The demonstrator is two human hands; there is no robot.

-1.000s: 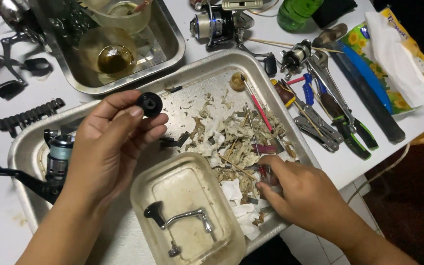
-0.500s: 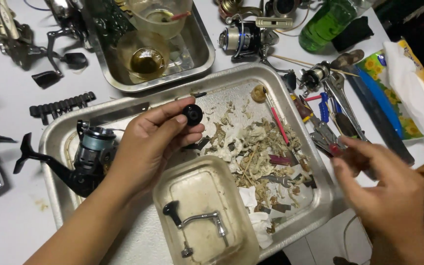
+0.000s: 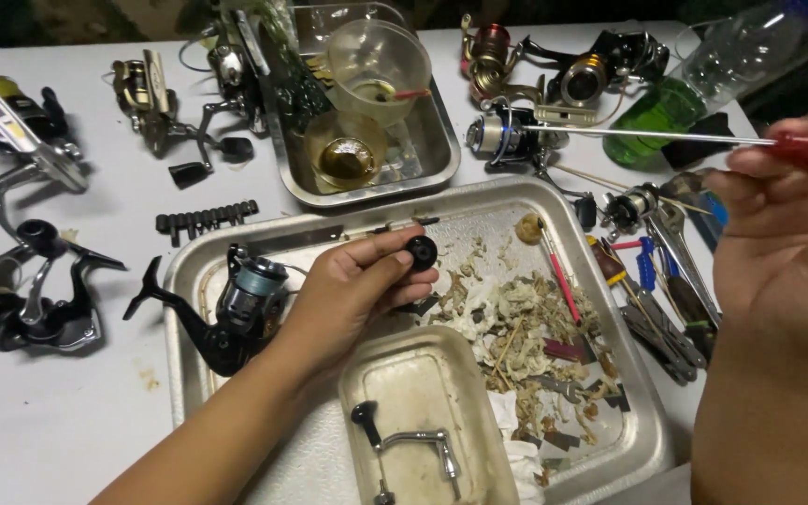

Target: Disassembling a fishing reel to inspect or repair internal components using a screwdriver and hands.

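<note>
Head view: the left hand (image 3: 353,290) pinches a small black round knob (image 3: 421,251) in its fingertips above the large metal tray (image 3: 647,440), while the right hand (image 3: 783,252), raised well apart at the bench edge, grips a red-handled screwdriver (image 3: 666,137).

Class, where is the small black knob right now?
In the head view, the black knob sits pinched in the left hand's fingertips, above the big metal tray.

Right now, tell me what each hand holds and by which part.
Left hand pinches a small black round knob by its rim between the fingertips. Right hand grips a long screwdriver by its red handle.
</note>
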